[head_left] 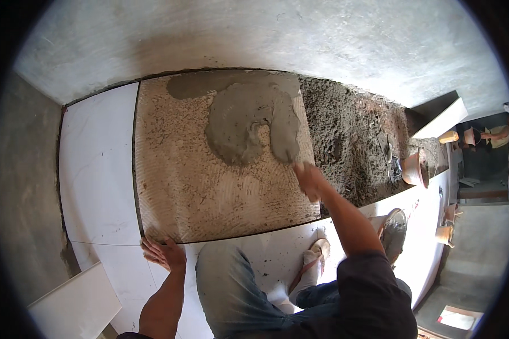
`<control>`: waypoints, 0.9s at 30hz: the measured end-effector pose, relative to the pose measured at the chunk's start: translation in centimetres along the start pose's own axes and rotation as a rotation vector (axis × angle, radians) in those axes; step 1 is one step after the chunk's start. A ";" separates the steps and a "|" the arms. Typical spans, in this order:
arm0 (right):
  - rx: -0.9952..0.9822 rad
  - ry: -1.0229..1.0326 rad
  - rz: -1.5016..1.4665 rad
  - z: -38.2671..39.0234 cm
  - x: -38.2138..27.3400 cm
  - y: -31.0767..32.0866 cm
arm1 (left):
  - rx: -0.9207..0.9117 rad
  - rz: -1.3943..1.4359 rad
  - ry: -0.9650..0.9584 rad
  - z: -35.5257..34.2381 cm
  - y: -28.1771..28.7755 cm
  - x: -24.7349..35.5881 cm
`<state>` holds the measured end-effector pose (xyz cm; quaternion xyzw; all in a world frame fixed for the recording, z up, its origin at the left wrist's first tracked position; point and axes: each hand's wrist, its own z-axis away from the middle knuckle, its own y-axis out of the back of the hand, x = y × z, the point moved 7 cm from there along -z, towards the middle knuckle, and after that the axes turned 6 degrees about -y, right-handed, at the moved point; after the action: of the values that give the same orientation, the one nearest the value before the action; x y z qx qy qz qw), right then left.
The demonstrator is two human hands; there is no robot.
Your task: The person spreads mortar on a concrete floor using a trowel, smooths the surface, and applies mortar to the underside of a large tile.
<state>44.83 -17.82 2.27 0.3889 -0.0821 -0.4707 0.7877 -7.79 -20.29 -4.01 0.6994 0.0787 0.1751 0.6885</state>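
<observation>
Wet grey mortar [232, 124] lies in a thick curved heap on a large tan panel with fine ridges [181, 192], which looks like a tile's back. My right hand [310, 182] is at the panel's right side, blurred, its fingers curled closed. A long smooth grey shape [285, 138] runs from that hand into the heap; I cannot tell whether it is a mortar-coated trowel blade or mortar alone. My left hand [163, 254] is spread flat at the panel's near left corner, by the white floor tile [99, 169].
Rough dark mortar bed [345, 147] stretches right of the panel, with a bucket [414, 169] beside it. A grey wall [254, 34] bounds the far side. A loose tile [76, 305] leans at near left; another tile [441, 118] stands at far right. A rounded mortar-smeared pan [393, 234] sits by my right arm.
</observation>
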 end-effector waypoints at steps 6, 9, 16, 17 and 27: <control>0.181 0.047 0.282 -4.7 2.0 5.4 | 0.013 -0.027 -0.039 0.3 -0.7 0.5; 0.190 0.100 0.277 -8.6 -1.8 11.5 | 0.033 -0.033 -0.049 0.0 -0.6 0.6; 0.078 0.121 0.231 -14.5 -2.8 18.1 | 0.014 -0.112 -0.044 0.0 -1.9 -0.7; 0.047 0.089 0.207 -15.2 -2.0 18.1 | 0.009 -0.135 -0.044 0.0 -1.8 -0.6; -0.233 0.241 0.250 -8.5 6.8 13.2 | 0.024 -0.170 -0.061 0.1 -1.3 -0.4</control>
<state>61.67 -15.38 3.96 0.3352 0.0200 -0.3257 0.8838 -7.99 -20.52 -5.32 0.7035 0.1189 0.0939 0.6944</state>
